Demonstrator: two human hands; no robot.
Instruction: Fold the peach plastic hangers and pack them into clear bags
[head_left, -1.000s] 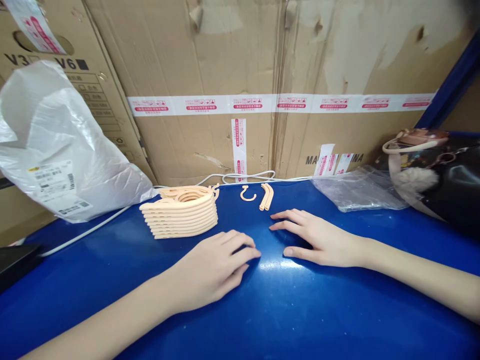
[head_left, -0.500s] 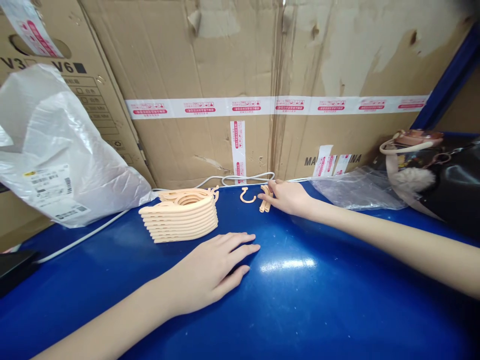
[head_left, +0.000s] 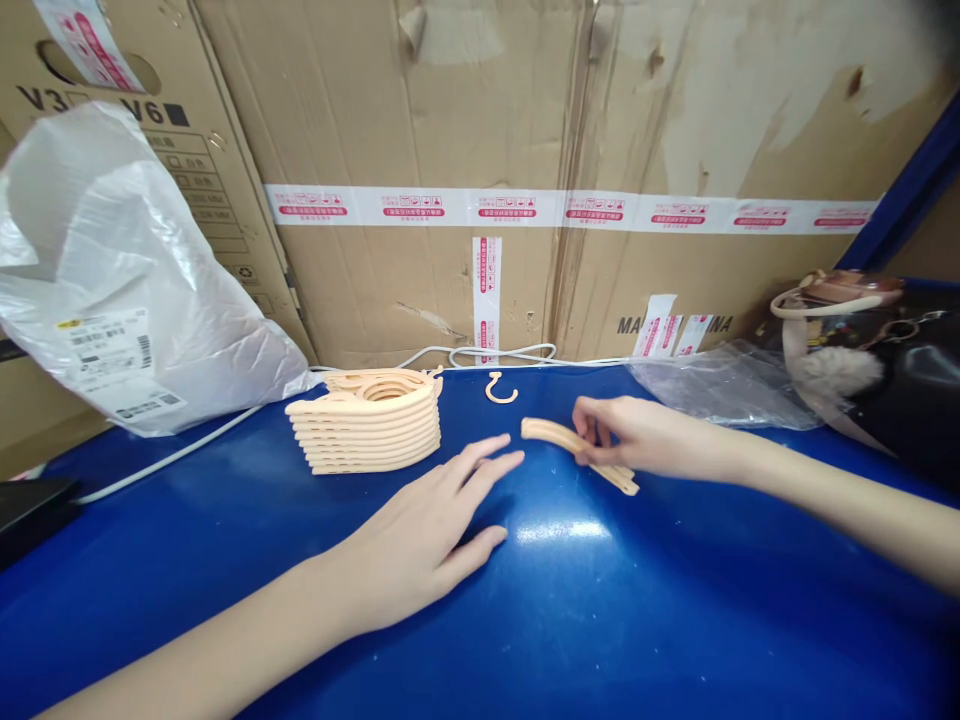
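My right hand (head_left: 622,435) pinches a pair of curved, peach-coloured plastic hanger arms (head_left: 551,432), held at a slant over the blue tabletop. Their far end points left, toward my left hand (head_left: 431,530). That hand holds nothing, with its fingers spread low over the table and apart from the piece. Behind and left of it sits a neat stack of folded peach hangers (head_left: 367,430). A loose peach hanger hook (head_left: 499,388) lies on the table near the back, between the stack and the held arms.
Large cardboard boxes (head_left: 420,290) stand along the back. At left is a white plastic mailing bag (head_left: 150,290); at right lie a clear plastic bag (head_left: 720,380) and a dark handbag (head_left: 915,370). A white cable (head_left: 180,455) runs along the back and left of the blue table (head_left: 600,620).
My right hand has lifted the hanger arms from the back of the table and brought them nearer and to the right, turning them crosswise. My left hand has stayed nearly in place.
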